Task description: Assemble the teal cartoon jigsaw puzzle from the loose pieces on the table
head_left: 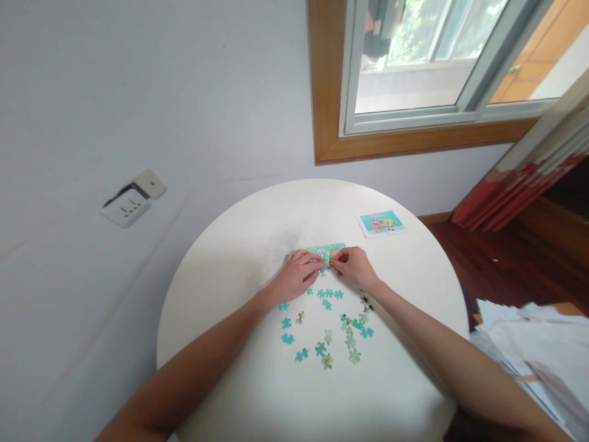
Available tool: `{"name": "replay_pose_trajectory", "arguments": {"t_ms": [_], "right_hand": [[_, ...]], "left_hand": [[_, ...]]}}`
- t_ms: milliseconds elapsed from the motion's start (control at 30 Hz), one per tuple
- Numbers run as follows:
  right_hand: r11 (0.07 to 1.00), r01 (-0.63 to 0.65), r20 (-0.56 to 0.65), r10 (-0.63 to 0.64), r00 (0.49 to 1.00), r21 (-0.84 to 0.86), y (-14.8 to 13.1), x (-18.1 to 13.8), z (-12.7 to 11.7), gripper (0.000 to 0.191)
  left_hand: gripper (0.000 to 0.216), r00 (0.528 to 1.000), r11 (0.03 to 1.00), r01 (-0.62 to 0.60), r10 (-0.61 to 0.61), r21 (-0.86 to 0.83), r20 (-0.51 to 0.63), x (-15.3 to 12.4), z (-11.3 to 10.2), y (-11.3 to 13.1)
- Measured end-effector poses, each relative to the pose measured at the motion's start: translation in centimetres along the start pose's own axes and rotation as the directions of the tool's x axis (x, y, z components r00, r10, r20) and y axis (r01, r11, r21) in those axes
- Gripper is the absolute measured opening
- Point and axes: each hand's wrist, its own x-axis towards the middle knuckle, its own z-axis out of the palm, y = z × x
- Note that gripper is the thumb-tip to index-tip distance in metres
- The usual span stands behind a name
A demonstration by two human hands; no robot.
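Note:
A partly joined jigsaw puzzle [323, 248], mostly teal and green along its far edge, lies flat near the middle of the table. My left hand [300, 272] rests over its left side with fingers stretched out, hiding that part. At the puzzle's right side, my right hand [357, 266] pinches a small jigsaw piece [331, 260] between thumb and fingers; the piece is largely covered by the fingertips. Closer to me, several loose teal pieces [288, 338] are scattered, along with pale green pieces [354, 356] and a multicoloured piece [327, 361].
The round white table [221, 245] stands against a pale wall beneath a wood-framed window [329, 144]. A picture card [381, 223] with cartoon figures lies at the back right. Papers [529, 344] are stacked to the right of the table, and a red-and-white curtain [515, 184] hangs behind.

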Motion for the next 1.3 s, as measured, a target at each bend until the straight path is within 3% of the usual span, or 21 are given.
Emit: {"name": "replay_pose_trajectory", "arguments": {"t_ms": [333, 600, 700, 867, 1000, 1300], "right_hand": [[0.984, 0.048, -0.024, -0.052, 0.998, -0.17, 0.0, 0.0, 0.4, 0.016], [0.958, 0.06, -0.057, -0.08, 0.995, -0.281, 0.3, 0.5, -0.9, 0.022], [0.95, 0.099, -0.008, -0.106, 0.994, -0.295, 0.3, 0.7, -1.5, 0.028], [0.914, 0.247, 0.188, -0.194, 0.963, -0.321, -0.3, 0.2, -1.7, 0.035], [0.894, 0.267, 0.247, -0.185, 0.951, -0.359, -0.7, 0.0, -1.5, 0.037], [0.892, 0.161, 0.082, -0.139, 0.987, -0.422, -0.2, 0.4, -1.9, 0.035]], "left_hand": [[0.039, 1.0, 1.0, 0.005, -0.005, 0.002, -0.004, -0.1, 0.1, -0.1], [0.039, 1.0, 1.0, 0.006, -0.006, 0.005, 0.004, -0.1, 0.1, -0.1], [0.04, 1.0, 1.0, 0.011, -0.011, 0.002, 0.005, 0.0, 0.1, -0.1], [0.039, 1.0, 1.0, 0.011, -0.011, -0.008, 0.009, 0.0, -0.1, 0.1], [0.038, 1.0, 1.0, 0.015, -0.015, -0.004, 0.008, 0.0, -0.1, 0.1], [0.038, 1.0, 1.0, 0.015, -0.015, 0.007, 0.011, -0.1, 0.1, 0.0]]}}
